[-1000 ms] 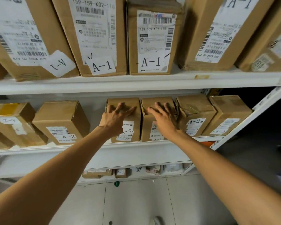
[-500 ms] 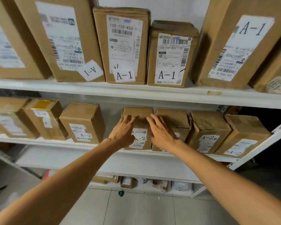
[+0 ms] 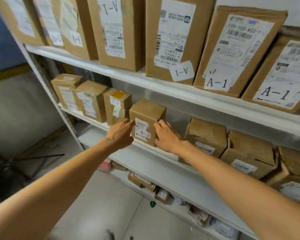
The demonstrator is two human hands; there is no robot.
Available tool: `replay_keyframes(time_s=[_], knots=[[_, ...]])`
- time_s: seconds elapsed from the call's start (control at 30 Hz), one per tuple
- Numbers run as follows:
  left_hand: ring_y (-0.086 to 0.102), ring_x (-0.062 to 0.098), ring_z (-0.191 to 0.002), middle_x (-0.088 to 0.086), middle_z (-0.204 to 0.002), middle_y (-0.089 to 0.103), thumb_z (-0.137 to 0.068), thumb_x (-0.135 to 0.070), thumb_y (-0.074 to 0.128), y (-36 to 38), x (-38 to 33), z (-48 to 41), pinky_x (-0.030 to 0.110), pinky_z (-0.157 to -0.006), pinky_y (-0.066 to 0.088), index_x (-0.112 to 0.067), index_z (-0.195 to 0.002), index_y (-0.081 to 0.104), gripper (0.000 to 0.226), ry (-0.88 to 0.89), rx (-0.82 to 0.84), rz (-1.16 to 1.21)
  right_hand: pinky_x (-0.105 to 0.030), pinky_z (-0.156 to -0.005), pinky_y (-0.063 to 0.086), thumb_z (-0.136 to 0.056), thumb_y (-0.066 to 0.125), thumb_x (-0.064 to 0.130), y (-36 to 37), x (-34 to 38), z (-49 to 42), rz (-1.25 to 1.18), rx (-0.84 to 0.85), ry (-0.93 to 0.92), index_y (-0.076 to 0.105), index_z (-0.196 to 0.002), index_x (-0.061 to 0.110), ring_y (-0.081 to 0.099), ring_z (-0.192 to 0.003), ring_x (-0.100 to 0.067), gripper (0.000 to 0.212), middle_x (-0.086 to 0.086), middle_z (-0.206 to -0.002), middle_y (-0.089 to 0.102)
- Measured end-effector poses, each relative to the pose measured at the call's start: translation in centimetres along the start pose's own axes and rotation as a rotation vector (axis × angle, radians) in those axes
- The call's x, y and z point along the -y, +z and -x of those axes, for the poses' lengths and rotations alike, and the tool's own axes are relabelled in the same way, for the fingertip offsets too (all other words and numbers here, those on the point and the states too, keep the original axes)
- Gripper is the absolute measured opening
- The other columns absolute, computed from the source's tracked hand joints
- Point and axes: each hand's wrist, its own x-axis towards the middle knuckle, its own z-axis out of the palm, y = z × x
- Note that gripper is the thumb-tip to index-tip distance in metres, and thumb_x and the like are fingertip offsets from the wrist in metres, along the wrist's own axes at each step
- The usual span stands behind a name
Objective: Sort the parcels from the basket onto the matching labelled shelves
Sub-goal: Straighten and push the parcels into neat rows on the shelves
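Both your arms reach forward and up, forearms bare and nearly straight, closing in from either side on one small A-2 parcel [image 3: 146, 116]. It stands upright at the front of the middle shelf [image 3: 142, 144], with its white label turned toward you. Your left hand [image 3: 120, 133] comes in with the back of the hand showing and the wrist slightly bent. Its fingers are curled and the tips press on the parcel's left front edge, right at the label's corner. Your right hand [image 3: 166, 137] wraps the opposite edge, with curled fingers laid against the right side and the thumb tucked low near the bottom corner. The box is clamped between your two hands. Whether its base rests on the shelf or is just lifted off cannot be told. A yellow-taped parcel [image 3: 117, 104] stands just beside it on the left. On the right there is open shelf before the next brown parcel [image 3: 206, 134], which your right wrist partly covers. Above, the upper shelf [image 3: 163, 89] carries the tall A-1 boxes [image 3: 170, 38].
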Motion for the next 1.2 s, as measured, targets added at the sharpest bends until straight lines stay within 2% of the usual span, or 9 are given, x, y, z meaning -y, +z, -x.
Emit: replay_keyframes(time_s=[0.13, 0.33, 0.4, 0.47, 0.6, 0.67, 0.77, 0.83, 1.2], knots=[[0.06, 0.025, -0.091, 0.009, -0.111, 0.058, -0.087, -0.018, 0.06, -0.6, 4.0, -2.5, 0.035, -0.071, 0.053, -0.014, -0.129, 0.046, 0.044, -0.011, -0.039, -0.022, -0.038, -0.097, 0.042, -0.085, 0.062, 0.014, -0.2, 2.1, -3.9, -0.016, -0.045, 0.047, 0.043, -0.124, 0.008, 0.044, -0.116, -0.026, 0.043, -0.009, -0.124, 0.045], [0.056, 0.028, -0.108, 0.011, -0.127, 0.052, -0.081, -0.02, 0.069, -0.8, 10.7, -8.1, 0.038, -0.082, 0.054, -0.019, -0.138, 0.04, 0.064, 0.051, 0.003, 0.012, -0.036, -0.1, 0.038, -0.083, 0.066, 0.01, 0.7, 4.4, -9.7, -0.001, -0.018, 0.183, 0.04, -0.13, 0.007, 0.042, -0.12, -0.029, 0.054, -0.012, -0.131, 0.04], [0.048, 0.031, -0.121, 0.014, -0.135, 0.046, -0.078, -0.017, 0.073, -0.9, 12.8, -10.4, 0.041, -0.09, 0.051, -0.017, -0.14, 0.037, 0.072, 0.097, -0.022, 0.005, -0.042, -0.111, 0.031, -0.083, 0.066, 0.005, 1.6, 4.8, -11.6, -0.035, -0.039, 0.226, 0.028, -0.144, 0.008, 0.03, -0.134, -0.035, 0.072, -0.014, -0.146, 0.029], [0.04, 0.034, -0.128, 0.016, -0.141, 0.038, -0.076, -0.016, 0.075, -1.0, 14.4, -12.8, 0.043, -0.099, 0.046, -0.016, -0.143, 0.032, 0.08, 0.138, -0.034, -0.039, -0.05, -0.119, 0.014, -0.085, 0.064, 0.002, 2.6, 5.1, -13.0, -0.047, -0.01, 0.294, 0.008, -0.153, 0.013, 0.005, -0.146, -0.038, 0.089, -0.011, -0.159, 0.007], [0.02, 0.036, -0.142, 0.016, -0.155, 0.018, -0.076, -0.018, 0.077, -0.7, 16.2, -16.9, 0.048, -0.116, 0.023, -0.024, -0.152, 0.013, 0.1, 0.235, 0.032, -0.102, -0.056, -0.117, -0.004, -0.087, 0.059, -0.001, 4.5, 5.5, -13.8, 0.051, -0.03, 0.384, -0.003, -0.154, 0.017, -0.01, -0.147, -0.035, 0.093, -0.006, -0.162, -0.009], [0.025, 0.036, -0.139, 0.013, -0.154, 0.025, -0.078, -0.023, 0.077, -0.7, 16.1, -17.7, 0.05, -0.114, 0.026, -0.03, -0.151, 0.019, 0.093, 0.284, 0.056, -0.071, -0.055, -0.116, -0.003, -0.087, 0.062, -0.001, 4.6, 5.5, -13.7, 0.066, -0.065, 0.412, 0.001, -0.154, 0.018, -0.006, -0.148, -0.035, 0.093, -0.005, -0.162, -0.004], [0.054, 0.029, -0.114, 0.008, -0.131, 0.054, -0.082, -0.036, 0.073, -0.8, 14.6, -17.2, 0.04, -0.096, 0.048, -0.028, -0.143, 0.04, 0.069, 0.335, -0.017, -0.091, -0.054, -0.118, 0.002, -0.084, 0.065, -0.004, 4.4, 5.1, -13.8, 0.069, -0.099, 0.42, 0.008, -0.154, 0.022, 0.001, -0.148, -0.033, 0.094, -0.005, -0.162, 0.003], [0.06, 0.025, -0.103, 0.006, -0.121, 0.062, -0.083, -0.037, 0.071, -0.8, 13.4, -16.7, 0.036, -0.09, 0.051, -0.027, -0.137, 0.049, 0.059, 0.379, -0.048, -0.055, -0.056, -0.118, 0.004, -0.085, 0.064, -0.005, 4.6, 5.1, -13.9, 0.071, -0.105, 0.429, 0.009, -0.154, 0.022, 0.002, -0.148, -0.033, 0.093, -0.006, -0.162, 0.004], [0.055, 0.03, -0.111, 0.008, -0.127, 0.058, -0.086, -0.04, 0.067, 0.2, 10.4, -15.7, 0.042, -0.084, 0.052, -0.029, -0.138, 0.049, 0.056, 0.442, -0.062, -0.016, -0.059, -0.117, 0.006, -0.086, 0.057, -0.009, 4.1, 3.0, -11.1, 0.105, -0.038, 0.407, -0.001, -0.154, 0.022, -0.004, -0.148, -0.035, 0.094, -0.008, -0.162, -0.004]])
